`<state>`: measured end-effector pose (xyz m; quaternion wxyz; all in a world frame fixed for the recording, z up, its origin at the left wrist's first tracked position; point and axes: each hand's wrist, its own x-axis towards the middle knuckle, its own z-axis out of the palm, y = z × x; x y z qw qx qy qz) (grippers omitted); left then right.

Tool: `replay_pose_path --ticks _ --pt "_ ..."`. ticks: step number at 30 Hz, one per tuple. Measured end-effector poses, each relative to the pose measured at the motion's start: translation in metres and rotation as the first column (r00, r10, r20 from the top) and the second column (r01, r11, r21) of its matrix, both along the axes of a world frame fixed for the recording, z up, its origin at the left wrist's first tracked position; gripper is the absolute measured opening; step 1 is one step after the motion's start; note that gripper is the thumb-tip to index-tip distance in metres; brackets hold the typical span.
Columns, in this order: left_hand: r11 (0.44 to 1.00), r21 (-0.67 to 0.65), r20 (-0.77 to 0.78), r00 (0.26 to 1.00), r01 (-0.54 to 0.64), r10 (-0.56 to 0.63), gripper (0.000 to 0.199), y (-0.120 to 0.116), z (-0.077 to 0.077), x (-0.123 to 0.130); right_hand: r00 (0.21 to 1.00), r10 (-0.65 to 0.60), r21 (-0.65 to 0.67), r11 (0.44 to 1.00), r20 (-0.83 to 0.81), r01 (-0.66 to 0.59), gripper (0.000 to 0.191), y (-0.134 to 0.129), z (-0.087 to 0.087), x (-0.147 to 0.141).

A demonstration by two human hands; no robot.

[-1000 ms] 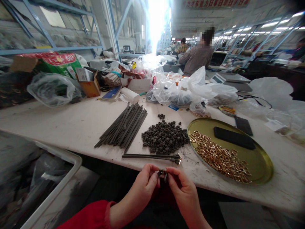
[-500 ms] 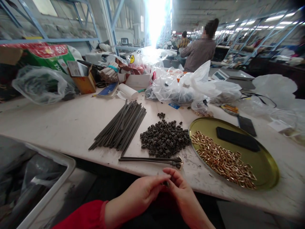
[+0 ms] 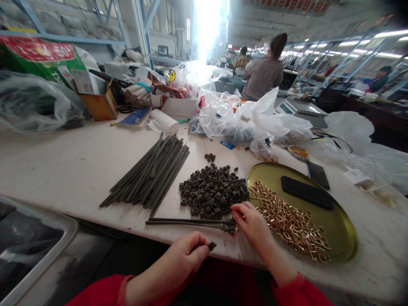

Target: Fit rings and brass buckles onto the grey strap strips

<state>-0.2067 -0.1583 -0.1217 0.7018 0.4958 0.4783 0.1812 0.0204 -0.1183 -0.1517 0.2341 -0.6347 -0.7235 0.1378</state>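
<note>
Dark piece point(image 3: 212, 245) pokes out of the left hand point(image 3: 183, 258), lower centre of frame, thumb and forefinger pinching it. Right hand point(image 3: 256, 225), right of centre, has fingertips drawn together by the right ends of the laid-out straps point(image 3: 188, 221), near the loop pile point(image 3: 212, 189); cannot tell if they grip anything. Probably best: steady left pinch, right fingers working precisely, not dragging neighbours.
</note>
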Motion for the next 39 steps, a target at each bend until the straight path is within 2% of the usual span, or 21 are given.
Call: replay_pose_path --ticks 4,11,14,25,30,34,39 --pt "0.996 0.086 -0.044 0.999 0.003 0.001 0.020 -0.001 -0.005 -0.002 0.993 0.066 0.004 0.998 0.096 -0.067 0.019 0.013 -0.012 0.005" --pt "0.988 0.154 -0.094 0.995 0.002 0.013 0.019 -0.004 0.001 0.000 0.982 0.095 0.038 0.994 0.163 -0.103 0.020 0.003 -0.016 0.008" --pt "0.982 0.188 -0.103 0.995 0.002 0.017 0.020 -0.006 0.003 0.002 0.986 0.064 0.040 0.997 0.155 -0.071 0.011 0.003 -0.017 0.008" --pt "0.963 0.267 -0.143 0.989 0.018 0.021 0.024 -0.017 -0.003 0.000 0.988 0.040 -0.004 0.999 0.147 -0.040 0.012 0.005 0.001 0.004" --pt "0.959 0.283 -0.129 0.991 0.003 0.035 0.030 -0.016 0.003 0.001 0.982 0.018 -0.016 1.000 0.187 -0.016 0.015 -0.001 0.004 0.002" --pt "0.963 0.271 -0.135 0.991 0.011 0.027 0.031 -0.017 0.009 0.004 0.991 -0.008 -0.025 1.000 0.132 0.011 0.016 -0.005 0.002 0.001" --pt "0.956 0.290 -0.173 0.985 0.039 0.012 0.030 -0.017 0.005 0.004 0.998 -0.055 -0.036 0.998 -0.028 0.054 0.013 -0.008 0.000 0.003"
